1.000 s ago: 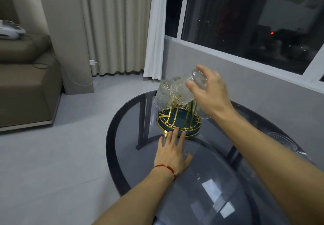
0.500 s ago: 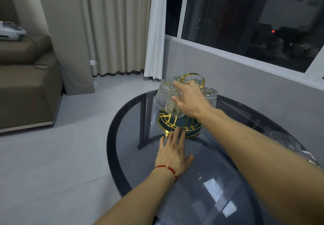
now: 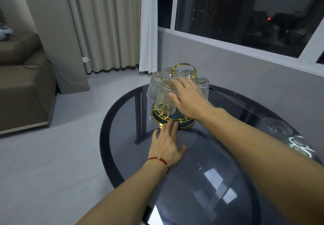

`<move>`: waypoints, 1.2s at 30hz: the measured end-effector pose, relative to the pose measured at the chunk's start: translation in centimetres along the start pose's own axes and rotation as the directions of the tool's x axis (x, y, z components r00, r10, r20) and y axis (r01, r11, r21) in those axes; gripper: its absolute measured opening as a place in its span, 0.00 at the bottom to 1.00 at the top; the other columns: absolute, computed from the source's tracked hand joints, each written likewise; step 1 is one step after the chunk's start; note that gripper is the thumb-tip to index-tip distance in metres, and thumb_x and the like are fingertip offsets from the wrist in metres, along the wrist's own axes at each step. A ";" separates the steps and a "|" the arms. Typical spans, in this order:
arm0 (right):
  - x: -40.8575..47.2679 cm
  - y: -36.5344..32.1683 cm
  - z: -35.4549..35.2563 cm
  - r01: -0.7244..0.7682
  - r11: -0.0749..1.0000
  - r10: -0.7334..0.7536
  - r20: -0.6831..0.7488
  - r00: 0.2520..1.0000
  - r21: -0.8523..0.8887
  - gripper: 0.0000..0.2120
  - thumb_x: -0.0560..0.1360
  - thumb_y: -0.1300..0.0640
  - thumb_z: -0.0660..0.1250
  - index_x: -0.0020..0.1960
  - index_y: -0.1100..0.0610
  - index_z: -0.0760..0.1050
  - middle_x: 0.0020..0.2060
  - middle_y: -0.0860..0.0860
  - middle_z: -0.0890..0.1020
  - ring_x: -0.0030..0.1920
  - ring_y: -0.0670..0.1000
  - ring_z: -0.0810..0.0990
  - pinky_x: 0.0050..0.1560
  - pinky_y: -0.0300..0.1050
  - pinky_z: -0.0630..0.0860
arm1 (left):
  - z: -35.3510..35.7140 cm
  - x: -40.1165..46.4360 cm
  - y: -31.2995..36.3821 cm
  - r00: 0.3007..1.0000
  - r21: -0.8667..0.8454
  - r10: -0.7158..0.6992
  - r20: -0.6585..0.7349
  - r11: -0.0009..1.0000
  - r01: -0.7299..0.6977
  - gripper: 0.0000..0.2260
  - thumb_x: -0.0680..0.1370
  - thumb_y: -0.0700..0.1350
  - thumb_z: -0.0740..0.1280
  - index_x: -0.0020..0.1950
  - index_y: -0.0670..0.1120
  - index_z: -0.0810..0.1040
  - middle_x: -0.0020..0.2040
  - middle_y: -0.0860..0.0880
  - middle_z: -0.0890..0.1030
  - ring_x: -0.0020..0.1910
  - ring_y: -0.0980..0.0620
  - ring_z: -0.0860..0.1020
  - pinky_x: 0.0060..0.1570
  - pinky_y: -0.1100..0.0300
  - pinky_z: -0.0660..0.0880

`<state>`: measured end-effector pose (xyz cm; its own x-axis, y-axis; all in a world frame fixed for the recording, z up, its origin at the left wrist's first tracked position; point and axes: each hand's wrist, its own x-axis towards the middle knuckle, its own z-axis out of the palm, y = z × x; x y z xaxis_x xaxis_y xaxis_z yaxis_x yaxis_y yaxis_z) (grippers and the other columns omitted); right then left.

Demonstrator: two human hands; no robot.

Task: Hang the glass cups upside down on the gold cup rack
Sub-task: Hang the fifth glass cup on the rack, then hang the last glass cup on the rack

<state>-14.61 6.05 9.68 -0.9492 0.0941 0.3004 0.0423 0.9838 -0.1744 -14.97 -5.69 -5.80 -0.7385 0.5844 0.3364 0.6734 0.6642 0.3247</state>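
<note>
The right hand [image 3: 190, 100], fingers spread and empty, hovers beside the near ribbed clear glass cup [image 3: 164, 100] hanging inverted on the round gold wire cup rack [image 3: 172, 119], while the left hand [image 3: 167, 145] lies flat, fingers splayed, on the dark glass table [image 3: 210, 181], probably steadying the rack's base.

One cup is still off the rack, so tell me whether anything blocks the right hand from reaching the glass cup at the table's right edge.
Nothing visible does. The right hand, open, is at the gold cup rack; the clear ribbed glass cup stands upright on bare dark glass table between them.
</note>
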 end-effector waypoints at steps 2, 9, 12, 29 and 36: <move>-2.6 1.4 -0.7 0.010 0.995 0.003 -0.124 0.992 0.101 0.25 0.85 0.51 0.59 0.81 0.57 0.64 0.80 0.59 0.67 0.82 0.59 0.60 0.81 0.58 0.56 | 0.0 0.1 0.1 1.000 0.003 -0.008 0.011 1.000 0.008 0.37 0.77 0.62 0.61 0.81 0.47 0.55 0.82 0.47 0.57 0.79 0.47 0.59 0.75 0.42 0.57; -15.8 7.6 -0.1 -0.211 0.816 0.464 -0.392 0.794 0.538 0.16 0.76 0.69 0.66 0.59 0.55 0.82 0.55 0.52 0.83 0.49 0.50 0.83 0.54 0.42 0.77 | -1.0 -0.3 1.4 0.998 0.035 0.010 0.059 0.999 -0.012 0.31 0.81 0.57 0.61 0.82 0.52 0.55 0.83 0.49 0.56 0.78 0.46 0.61 0.75 0.42 0.60; -19.0 11.1 0.8 -0.383 0.673 0.714 -0.419 0.562 0.633 0.13 0.75 0.67 0.67 0.56 0.55 0.78 0.56 0.54 0.77 0.44 0.50 0.80 0.48 0.45 0.75 | -1.9 -0.3 3.5 0.998 -0.069 0.047 0.040 0.997 -0.045 0.35 0.79 0.46 0.65 0.82 0.56 0.53 0.83 0.50 0.58 0.74 0.44 0.67 0.68 0.44 0.71; -17.3 19.2 3.6 -0.659 0.401 0.895 -0.118 0.431 0.636 0.42 0.66 0.46 0.83 0.71 0.60 0.69 0.69 0.62 0.78 0.73 0.65 0.69 0.66 0.63 0.73 | -2.1 -0.2 10.2 0.998 -0.397 0.001 0.062 0.917 0.024 0.36 0.77 0.45 0.67 0.82 0.52 0.53 0.76 0.48 0.69 0.69 0.46 0.73 0.65 0.49 0.74; -17.6 14.4 2.6 -0.437 0.623 0.605 -0.047 0.795 0.649 0.35 0.62 0.44 0.84 0.63 0.42 0.72 0.61 0.50 0.81 0.59 0.53 0.82 0.58 0.56 0.82 | -2.7 -0.1 10.4 0.997 -0.630 -0.044 0.061 0.773 0.073 0.36 0.75 0.55 0.75 0.78 0.53 0.62 0.67 0.50 0.75 0.63 0.52 0.76 0.61 0.51 0.78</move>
<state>1.89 18.19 -0.54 -0.7139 0.6774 0.1771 0.2383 0.4729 -0.8483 -7.77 -0.11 -0.03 -0.7682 0.5819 0.2668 0.4879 0.2624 0.8325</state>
